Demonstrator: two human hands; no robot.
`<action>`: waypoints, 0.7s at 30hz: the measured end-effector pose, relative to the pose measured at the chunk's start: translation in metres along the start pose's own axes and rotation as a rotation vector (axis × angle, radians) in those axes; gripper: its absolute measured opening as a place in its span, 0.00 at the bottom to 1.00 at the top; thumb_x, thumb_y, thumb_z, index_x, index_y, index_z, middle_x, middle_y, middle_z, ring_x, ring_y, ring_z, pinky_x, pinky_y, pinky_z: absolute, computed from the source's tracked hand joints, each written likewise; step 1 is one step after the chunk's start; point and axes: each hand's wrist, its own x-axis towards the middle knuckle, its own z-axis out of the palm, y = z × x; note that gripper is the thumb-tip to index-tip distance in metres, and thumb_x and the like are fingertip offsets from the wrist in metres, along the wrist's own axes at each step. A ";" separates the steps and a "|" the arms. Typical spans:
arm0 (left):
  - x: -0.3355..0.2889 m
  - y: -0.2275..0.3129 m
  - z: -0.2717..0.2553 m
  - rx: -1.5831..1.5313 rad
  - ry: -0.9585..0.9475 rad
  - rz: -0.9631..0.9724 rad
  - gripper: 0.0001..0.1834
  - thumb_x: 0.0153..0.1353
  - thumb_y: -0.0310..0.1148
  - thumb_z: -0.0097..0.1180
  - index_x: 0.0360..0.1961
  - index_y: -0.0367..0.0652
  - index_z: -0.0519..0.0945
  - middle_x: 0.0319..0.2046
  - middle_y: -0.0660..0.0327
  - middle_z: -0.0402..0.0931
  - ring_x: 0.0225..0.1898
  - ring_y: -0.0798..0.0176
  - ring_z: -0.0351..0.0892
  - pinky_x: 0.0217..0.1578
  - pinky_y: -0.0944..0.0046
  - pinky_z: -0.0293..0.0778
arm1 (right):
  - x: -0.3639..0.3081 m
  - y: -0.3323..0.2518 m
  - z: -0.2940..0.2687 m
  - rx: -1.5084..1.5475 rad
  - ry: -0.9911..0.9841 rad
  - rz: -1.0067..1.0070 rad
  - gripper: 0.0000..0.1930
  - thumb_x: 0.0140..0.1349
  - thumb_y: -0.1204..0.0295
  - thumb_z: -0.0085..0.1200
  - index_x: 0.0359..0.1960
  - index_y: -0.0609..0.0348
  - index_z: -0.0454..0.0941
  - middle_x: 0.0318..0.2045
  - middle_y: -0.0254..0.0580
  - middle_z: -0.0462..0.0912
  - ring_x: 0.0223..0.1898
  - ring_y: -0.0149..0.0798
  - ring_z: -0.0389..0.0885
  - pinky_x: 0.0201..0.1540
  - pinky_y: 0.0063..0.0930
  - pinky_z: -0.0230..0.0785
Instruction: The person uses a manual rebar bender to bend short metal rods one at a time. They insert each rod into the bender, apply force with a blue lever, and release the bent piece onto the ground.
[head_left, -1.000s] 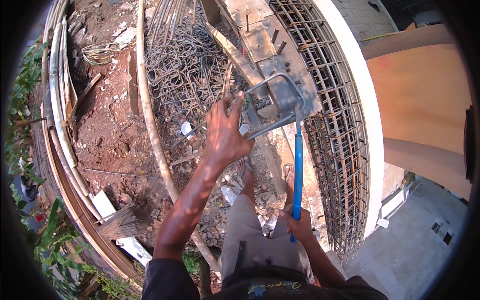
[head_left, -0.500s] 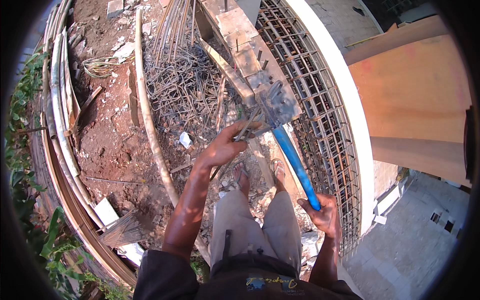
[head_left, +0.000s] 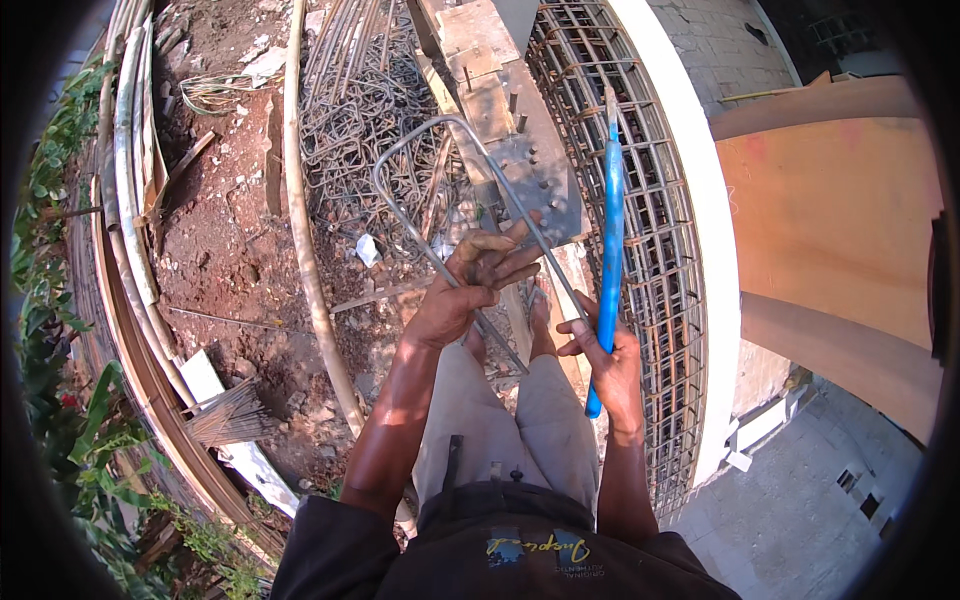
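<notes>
A steel rod (head_left: 506,186) bent into a long U spans both hands, its rounded end pointing away from me. My left hand (head_left: 468,283) holds one leg of it beneath the thumb, with several fingers stretched toward the other leg. In my right hand (head_left: 610,370) is a blue-handled metal bar (head_left: 614,220), upright in the picture with its bare metal tip at the far end. The right fingers also meet the rod's other leg; whether they grip it is hard to tell. Beyond the hands lies a dark metal plate (head_left: 545,190) with several short pegs, on a wooden beam (head_left: 478,45).
A heap of bent steel rods (head_left: 350,165) lies beyond my left hand. Bamboo poles (head_left: 305,240) run along the left. To the right stand a long rebar cage (head_left: 655,240), a white wall edge (head_left: 715,250) and plywood panels (head_left: 830,220). Rubble covers the ground around my feet.
The blue-handled bar has come off the pegged plate and swung upright in my right hand. The bent rod is off the plate too, now raised between both hands.
</notes>
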 end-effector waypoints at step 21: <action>0.086 0.050 -0.021 0.904 0.860 0.364 0.24 0.65 0.36 0.78 0.21 0.46 0.73 0.24 0.72 0.73 0.28 0.75 0.68 0.33 0.68 0.67 | 0.114 -0.076 -0.081 -0.831 -0.076 -0.294 0.19 0.70 0.56 0.70 0.39 0.64 0.86 0.22 0.41 0.79 0.26 0.38 0.74 0.33 0.39 0.68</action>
